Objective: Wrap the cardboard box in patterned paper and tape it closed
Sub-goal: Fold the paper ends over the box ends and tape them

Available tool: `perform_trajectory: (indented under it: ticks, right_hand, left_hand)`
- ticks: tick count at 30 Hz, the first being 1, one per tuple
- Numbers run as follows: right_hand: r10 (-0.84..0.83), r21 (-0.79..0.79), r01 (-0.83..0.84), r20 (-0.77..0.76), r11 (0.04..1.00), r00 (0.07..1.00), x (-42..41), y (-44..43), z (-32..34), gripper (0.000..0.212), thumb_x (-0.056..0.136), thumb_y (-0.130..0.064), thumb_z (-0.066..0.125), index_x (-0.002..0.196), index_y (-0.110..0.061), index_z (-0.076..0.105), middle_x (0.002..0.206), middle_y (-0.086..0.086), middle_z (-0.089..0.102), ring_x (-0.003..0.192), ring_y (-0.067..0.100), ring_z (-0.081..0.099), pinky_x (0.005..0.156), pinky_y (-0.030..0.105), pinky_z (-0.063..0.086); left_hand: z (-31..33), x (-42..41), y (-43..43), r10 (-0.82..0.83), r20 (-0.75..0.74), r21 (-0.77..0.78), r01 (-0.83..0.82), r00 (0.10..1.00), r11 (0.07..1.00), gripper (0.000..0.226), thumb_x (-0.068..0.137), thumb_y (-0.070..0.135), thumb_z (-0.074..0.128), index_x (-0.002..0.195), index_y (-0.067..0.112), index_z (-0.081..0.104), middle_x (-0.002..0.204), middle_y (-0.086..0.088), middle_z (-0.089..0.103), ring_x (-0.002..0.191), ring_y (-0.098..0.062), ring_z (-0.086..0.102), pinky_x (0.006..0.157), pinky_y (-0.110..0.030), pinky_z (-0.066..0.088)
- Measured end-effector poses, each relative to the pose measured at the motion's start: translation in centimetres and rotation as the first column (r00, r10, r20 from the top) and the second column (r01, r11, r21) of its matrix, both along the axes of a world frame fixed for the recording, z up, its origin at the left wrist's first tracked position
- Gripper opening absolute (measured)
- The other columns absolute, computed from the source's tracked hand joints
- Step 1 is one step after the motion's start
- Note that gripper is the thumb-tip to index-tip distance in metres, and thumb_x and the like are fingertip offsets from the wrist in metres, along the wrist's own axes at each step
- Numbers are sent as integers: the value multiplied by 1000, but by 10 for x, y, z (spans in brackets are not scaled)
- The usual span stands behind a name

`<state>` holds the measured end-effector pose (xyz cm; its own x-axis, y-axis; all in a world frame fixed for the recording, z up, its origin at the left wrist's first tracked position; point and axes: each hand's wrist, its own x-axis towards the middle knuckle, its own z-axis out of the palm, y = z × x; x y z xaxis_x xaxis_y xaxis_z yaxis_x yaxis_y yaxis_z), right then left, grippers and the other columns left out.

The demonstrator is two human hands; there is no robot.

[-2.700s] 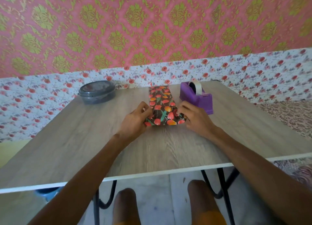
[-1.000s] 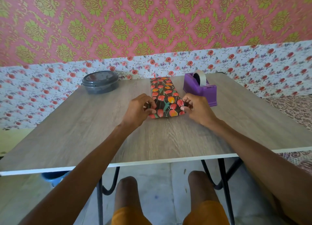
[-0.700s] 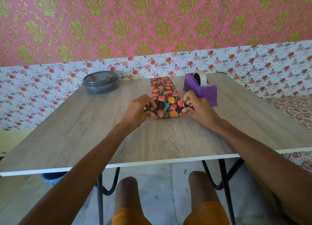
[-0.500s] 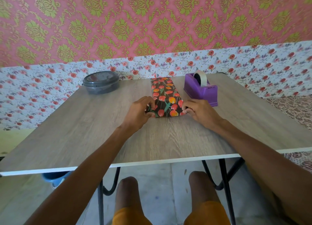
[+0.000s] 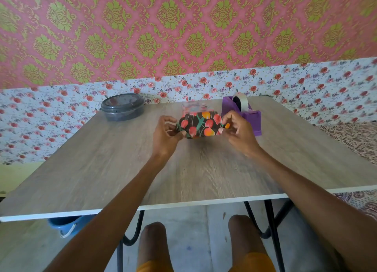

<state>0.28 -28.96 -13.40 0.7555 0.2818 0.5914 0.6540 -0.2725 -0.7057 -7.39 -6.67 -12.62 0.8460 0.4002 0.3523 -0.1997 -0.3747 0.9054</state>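
Head view: nearest are two bare knees (image 5: 152,239) in orange shorts (image 5: 252,262), under the front edge of a wood-grain table (image 5: 98,169). A blue bucket (image 5: 62,224) stands on the floor below the table's left side. Both forearms reach over the table. The left hand (image 5: 166,135) pinches the left end of the box (image 5: 201,125) with curled fingers and thumb; the right hand (image 5: 238,133) pinches its right end the same way. The box, covered in dark paper with red and orange fruit, is held between the hands above the table's middle, with a shadow under it; its far part is blurred. Just beyond the right hand stands a purple dispenser (image 5: 250,116) with a tape roll (image 5: 241,103). Far left sits a round grey container (image 5: 122,107), lid on. Floral wallpaper (image 5: 183,37) backs the scene.
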Motion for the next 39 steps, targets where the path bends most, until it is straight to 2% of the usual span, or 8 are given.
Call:
perform_trajectory:
  ticks: [6, 10, 15, 19, 26, 29, 33, 39]
  right_hand:
    - [-60, 271, 66, -30, 960, 998, 5, 18, 57, 32, 89, 3, 63, 91, -27, 73, 97, -12, 72, 93, 17, 70, 86, 35, 56]
    - [1, 356, 37, -108, 934, 994, 4, 20, 83, 18, 85, -6, 74, 93, -22, 77, 94, -5, 76, 84, 11, 71, 79, 30, 59]
    - [27, 346, 38, -181, 938, 983, 6, 21, 101, 25, 74, -2, 83, 96, -14, 79, 96, -1, 76, 85, 9, 71, 68, 9, 50]
    - [45, 360, 48, -245, 932, 968, 9, 19, 106, 27, 74, -1, 83, 94, -17, 78, 98, 0, 76, 92, 12, 71, 71, 8, 50]
    - [66, 355, 33, -266, 934, 962, 9, 17, 108, 27, 74, -1, 82, 98, -13, 78, 103, 4, 75, 94, 9, 69, 69, 8, 50]
    - [60, 341, 29, -248, 940, 967, 10, 17, 111, 26, 74, -7, 84, 98, -16, 78, 98, 2, 76, 88, 14, 71, 80, 20, 56]
    - [58, 251, -10, -184, 968, 981, 9, 19, 112, 41, 67, -16, 90, 101, -32, 75, 106, -9, 73, 97, 21, 69, 93, 39, 54]
    - [-40, 256, 93, -204, 962, 978, 9, 29, 111, 62, 67, -21, 90, 120, -32, 59, 128, -5, 55, 122, 23, 53, 100, 51, 48]
  left_hand:
    - [55, 2, -8, -40, 274, -19, 47, 961, 999, 29, 87, 1, 67, 107, 11, 48, 98, 1, 61, 88, -5, 62, 73, -23, 55]
    - [76, 14, -4, -59, 217, -92, 80, 974, 993, 23, 91, -3, 61, 102, 16, 70, 106, 2, 70, 100, -22, 67, 84, -36, 59]
    - [93, 16, -10, -15, 183, -225, 57, 983, 973, 16, 91, 24, 70, 102, 13, 73, 102, -3, 73, 96, -17, 70, 79, -26, 59]
    - [97, 12, -13, 5, 154, -194, 25, 988, 981, 33, 73, 17, 86, 103, 15, 74, 96, 2, 75, 85, -10, 71, 73, -26, 60]
    - [97, 14, -12, -34, 163, -229, 72, 986, 971, 34, 74, 18, 85, 105, 23, 71, 103, 0, 73, 97, -17, 68, 67, -20, 57]
    - [96, 15, -10, -61, 142, -173, 85, 988, 981, 46, 70, 25, 87, 111, 26, 68, 107, 1, 71, 101, -14, 66, 77, -28, 60]
    - [98, 15, -10, -78, 138, -173, 101, 987, 980, 58, 70, 5, 86, 119, 20, 60, 110, -1, 67, 100, -11, 64, 61, -14, 55]
    - [97, 21, -22, -46, 178, -428, 119, 983, 896, 68, 75, -4, 77, 126, 25, 42, 119, -4, 57, 106, -18, 60, 70, -24, 49]
